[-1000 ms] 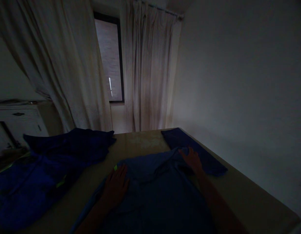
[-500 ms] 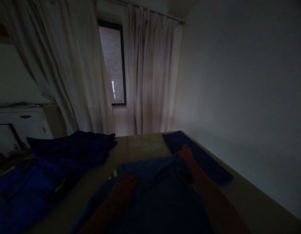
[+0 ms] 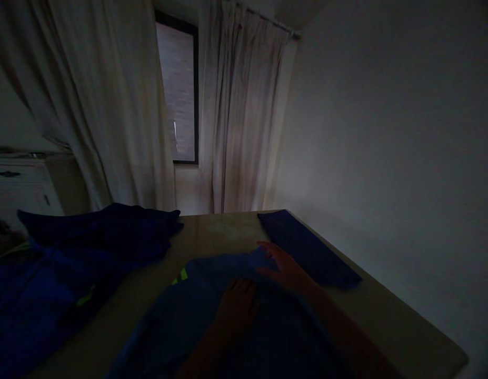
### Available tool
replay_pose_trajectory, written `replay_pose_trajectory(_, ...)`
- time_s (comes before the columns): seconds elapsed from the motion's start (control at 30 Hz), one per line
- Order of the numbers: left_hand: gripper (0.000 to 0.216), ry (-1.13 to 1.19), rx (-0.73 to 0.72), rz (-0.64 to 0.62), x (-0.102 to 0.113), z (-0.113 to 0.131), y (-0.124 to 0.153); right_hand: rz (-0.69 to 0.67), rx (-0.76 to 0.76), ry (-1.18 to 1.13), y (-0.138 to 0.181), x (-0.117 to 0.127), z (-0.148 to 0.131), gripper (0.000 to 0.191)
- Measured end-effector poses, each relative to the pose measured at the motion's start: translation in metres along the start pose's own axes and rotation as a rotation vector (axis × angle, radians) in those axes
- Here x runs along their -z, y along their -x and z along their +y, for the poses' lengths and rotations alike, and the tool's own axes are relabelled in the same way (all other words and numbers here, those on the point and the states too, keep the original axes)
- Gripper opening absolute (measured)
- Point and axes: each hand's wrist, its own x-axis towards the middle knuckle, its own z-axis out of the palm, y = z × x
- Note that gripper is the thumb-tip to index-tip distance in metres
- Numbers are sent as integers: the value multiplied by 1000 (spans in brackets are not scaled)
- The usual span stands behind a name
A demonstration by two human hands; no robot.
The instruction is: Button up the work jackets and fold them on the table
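A blue garment (image 3: 212,295) with a lime-yellow strip lies spread over the near part of the table, its lower part running out of view. My left hand (image 3: 239,300) rests on the middle of the cloth, palm down with fingers stretched forward. At the garment's far right corner is my right hand (image 3: 278,263), thumb and fingers apart over the cloth edge. The dim light hides how firmly either hand touches the fabric.
A darker blue garment (image 3: 93,258) with lime-yellow strips lies loosely on the left of the table (image 3: 212,229). Along the right edge lies a flat, dark blue folded cloth (image 3: 307,247). A white cabinet (image 3: 18,184), curtains (image 3: 244,116) and a wall (image 3: 386,131) stand around.
My right hand has moved left with the garment's right edge, folding it inward, and its fingers have spread. My left hand has slid right across the cloth. The view has shifted slightly.
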Motion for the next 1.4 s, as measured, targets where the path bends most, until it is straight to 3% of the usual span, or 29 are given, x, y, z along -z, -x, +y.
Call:
replay_pose_trajectory(0.17,40,-8,4,22,-3,1,-2,-89,-123,171,52,-22,20,80)
replay_pose_trajectory(0.23,40,-2,2,17,-6,-1,-2,-89,-149,209,60,-32,31,65)
replay_pose_trajectory(0.33,40,1,-9,9,-7,-3,-2,-63,-153,250,59,-41,40,41)
replay_pose_trajectory(0.4,38,0,-5,3,-5,-3,-1,-44,-154,249,56,-43,42,36)
replay_pose_trajectory(0.57,32,16,25,-8,4,0,-2,126,-75,68,63,-41,35,31)
replay_pose_trajectory(0.77,53,43,28,5,1,-6,0,116,34,-108,70,-33,18,31)
replay_pose_trajectory(0.9,63,85,111,72,-3,-9,0,168,32,-40,63,-31,15,39)
replay_pose_trajectory(1.0,55,223,218,169,-3,-13,-4,111,15,89,56,-40,12,44)
replay_pose_trajectory(1.07,49,283,265,223,-4,-16,-7,-2,26,146,52,-51,9,50)
replay_pose_trajectory(1.17,49,256,294,279,-8,-21,-10,-188,67,130,49,-64,5,59)
replay_pose_trajectory(1.23,44,220,297,303,-12,-22,-10,-197,62,115,49,-67,5,58)
replay_pose_trajectory(1.4,46,0,162,173,-15,-13,-4,-184,20,148,55,-64,6,57)
